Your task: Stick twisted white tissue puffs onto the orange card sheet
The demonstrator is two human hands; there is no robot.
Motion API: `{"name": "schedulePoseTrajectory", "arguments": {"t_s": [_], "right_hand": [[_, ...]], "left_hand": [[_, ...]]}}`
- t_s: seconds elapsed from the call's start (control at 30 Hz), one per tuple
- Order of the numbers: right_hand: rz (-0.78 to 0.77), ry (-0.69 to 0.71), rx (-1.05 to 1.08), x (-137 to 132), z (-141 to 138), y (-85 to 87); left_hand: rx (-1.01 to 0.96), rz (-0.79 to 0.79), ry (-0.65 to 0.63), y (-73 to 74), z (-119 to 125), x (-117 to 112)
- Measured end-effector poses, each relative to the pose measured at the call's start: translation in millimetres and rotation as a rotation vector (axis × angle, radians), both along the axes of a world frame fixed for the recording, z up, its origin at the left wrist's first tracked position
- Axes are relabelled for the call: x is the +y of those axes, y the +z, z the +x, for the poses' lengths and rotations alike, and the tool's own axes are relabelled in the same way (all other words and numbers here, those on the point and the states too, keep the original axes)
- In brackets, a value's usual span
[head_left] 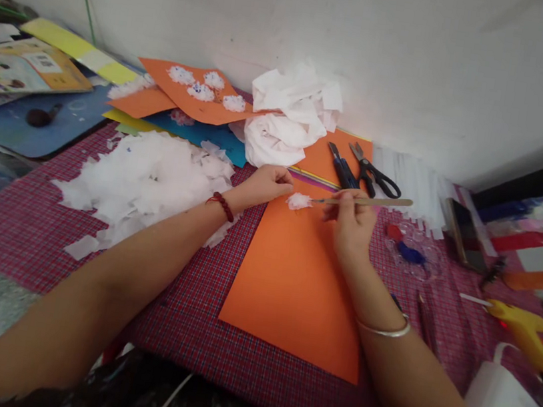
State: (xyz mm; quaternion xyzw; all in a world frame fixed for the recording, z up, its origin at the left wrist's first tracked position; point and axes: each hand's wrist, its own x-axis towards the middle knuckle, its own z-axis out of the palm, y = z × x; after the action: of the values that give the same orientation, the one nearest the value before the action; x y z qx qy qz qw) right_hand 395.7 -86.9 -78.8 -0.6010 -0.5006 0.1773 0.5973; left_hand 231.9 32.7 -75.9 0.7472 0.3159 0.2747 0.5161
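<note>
My right hand [353, 225] pinches a thin paintbrush [377, 202]. Its tip points left and reaches the edge of a small white paper flower with a pinkish tint [299, 200]. That flower lies near the top of an orange paper sheet [299, 295]. On the flower's left, my left hand [269, 183] is closed, with curled fingertips at the sheet's upper left edge; what they hold, if anything, is hidden. Beyond my right wrist sits a clear palette [413, 254] with red and blue paint.
White paper pieces [149, 173] pile up at left. Behind stand crumpled white paper [289, 112] and an orange sheet with several white-blue flowers [215, 102]. Scissors [374, 174], a cutter knife [342, 166], a phone [466, 234] and a yellow glue gun [529, 331] lie rightward.
</note>
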Motion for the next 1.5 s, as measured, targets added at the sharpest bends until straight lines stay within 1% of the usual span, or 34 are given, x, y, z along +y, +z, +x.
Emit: {"name": "schedulePoseTrajectory", "arguments": {"t_s": [0.03,0.07,0.13,0.2,0.33,0.4,0.43,0.47,0.53,0.63,0.67,0.7,0.77,0.87,1.03,1.1,1.17,1.23,1.3,1.37,1.5], "right_hand": [[-0.009,-0.042,0.176,3,3,-2.4],[-0.028,-0.060,0.307,6,6,-4.7],[-0.068,-0.050,0.443,10,9,-8.2],[-0.093,-0.016,0.473,12,9,-9.4],[-0.115,0.049,0.450,11,6,-8.5],[-0.110,0.065,0.443,11,7,-9.6],[-0.106,0.070,0.439,11,8,-10.9],[-0.102,0.074,0.435,12,9,-12.4],[-0.095,0.084,0.424,14,11,-15.8],[-0.084,0.090,0.407,15,12,-19.0],[-0.078,0.089,0.404,16,12,-19.4],[-0.071,0.086,0.403,16,11,-19.6],[-0.056,0.085,0.400,17,10,-19.6],[-0.045,0.086,0.390,17,9,-19.5],[-0.051,0.081,0.394,16,8,-17.8],[-0.054,0.083,0.400,15,7,-17.0],[-0.059,0.081,0.405,15,7,-16.4],[-0.060,0.073,0.408,15,7,-15.6],[-0.058,0.069,0.414,14,6,-14.0],[-0.057,0.077,0.429,14,5,-11.9],[-0.062,0.087,0.452,12,3,-8.6]], "left_hand": [[-0.022,-0.039,0.013,1.9,-1,2],[-0.040,-0.070,0.030,4.8,-2,4],[-0.063,-0.101,0.057,14.8,-6,7],[-0.086,-0.090,0.072,32.3,-13,9],[-0.134,-0.003,0.090,78.2,-29,3],[-0.107,0.045,0.088,94.4,-36,1],[-0.063,0.069,0.069,98.8,-38,2],[0.008,0.098,0.033,100.5,-41,5],[0.235,0.171,-0.101,97.3,-48,12],[0.647,0.323,-0.358,83.8,-61,25],[0.750,0.378,-0.419,79.1,-66,28],[0.826,0.431,-0.461,75.0,-71,30],[0.900,0.504,-0.495,68.7,-80,31],[0.891,0.504,-0.464,63.1,-91,29],[0.732,0.344,-0.347,53.9,-101,32],[0.670,0.297,-0.329,49.8,-103,35],[0.634,0.286,-0.332,47.1,-103,37],[0.626,0.281,-0.324,47.3,-103,37],[0.624,0.273,-0.310,52.2,-101,34],[0.594,0.286,-0.287,63.1,-99,28],[0.400,0.332,-0.166,97.3,-90,12]]}}
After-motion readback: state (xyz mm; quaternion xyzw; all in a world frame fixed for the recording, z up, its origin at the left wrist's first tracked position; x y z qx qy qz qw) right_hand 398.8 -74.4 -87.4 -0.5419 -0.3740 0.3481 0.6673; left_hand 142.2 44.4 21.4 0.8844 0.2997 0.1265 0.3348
